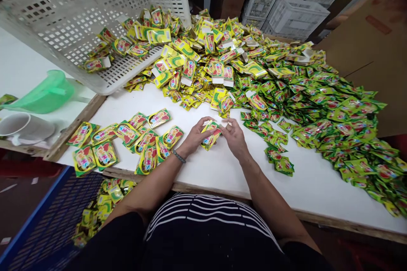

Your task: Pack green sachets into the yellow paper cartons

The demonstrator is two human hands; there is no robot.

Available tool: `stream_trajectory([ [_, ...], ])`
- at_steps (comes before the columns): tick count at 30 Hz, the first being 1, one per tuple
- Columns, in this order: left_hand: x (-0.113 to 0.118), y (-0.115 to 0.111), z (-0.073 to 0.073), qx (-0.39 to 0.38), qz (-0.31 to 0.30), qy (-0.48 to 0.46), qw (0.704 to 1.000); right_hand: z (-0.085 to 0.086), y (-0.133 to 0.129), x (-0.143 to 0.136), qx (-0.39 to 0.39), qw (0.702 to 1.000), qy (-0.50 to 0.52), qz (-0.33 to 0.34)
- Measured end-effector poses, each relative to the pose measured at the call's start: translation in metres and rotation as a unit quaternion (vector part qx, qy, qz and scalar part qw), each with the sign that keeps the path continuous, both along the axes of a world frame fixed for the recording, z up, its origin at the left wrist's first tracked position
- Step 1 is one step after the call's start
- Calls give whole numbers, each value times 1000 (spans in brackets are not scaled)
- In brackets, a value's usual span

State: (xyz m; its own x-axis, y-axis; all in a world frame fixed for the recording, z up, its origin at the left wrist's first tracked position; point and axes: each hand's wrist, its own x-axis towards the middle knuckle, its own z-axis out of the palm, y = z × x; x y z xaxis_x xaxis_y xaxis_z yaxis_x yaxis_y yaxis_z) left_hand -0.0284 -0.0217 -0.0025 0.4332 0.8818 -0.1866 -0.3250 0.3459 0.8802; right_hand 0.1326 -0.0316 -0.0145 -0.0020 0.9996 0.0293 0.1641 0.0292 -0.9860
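Observation:
A small yellow-green printed box (pixel 210 139) is held over the white tabletop in front of me. My left hand (pixel 196 135) is closed around its left side, thumb across the front. At the box's upper right end, my right hand (pixel 234 137) has its thumb and fingers closed on the edge. Whether the end flap is open is hidden by the fingers. To the left lie several filled-looking boxes (pixel 148 139) of the same print. Right of my hands are loose green sachets (pixel 284 165), and beyond them a large sachet heap (pixel 337 118).
A heap of yellow boxes (pixel 190 59) spills from a tipped white crate (pixel 79 17). A green scoop (pixel 47 93) and white mug (pixel 28 127) stand at left. Below is a blue crate (pixel 34 220) with boxes. Cardboard (pixel 369 55) borders the right; white crates (pixel 295 17) stand behind.

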Motion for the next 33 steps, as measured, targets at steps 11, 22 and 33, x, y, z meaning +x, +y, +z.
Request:
stream_trajectory([
  [11, 0, 2, -7, 13, 95, 30, 995, 4, -4, -2, -27, 1000, 1, -3],
  [22, -1, 2, -4, 59, 70, 81, 992, 0, 6, 20, -134, 986, 99, 1],
  [33, 4, -1, -5, 43, 96, 58, 993, 11, -29, -7, 83, 978, -170, -83],
])
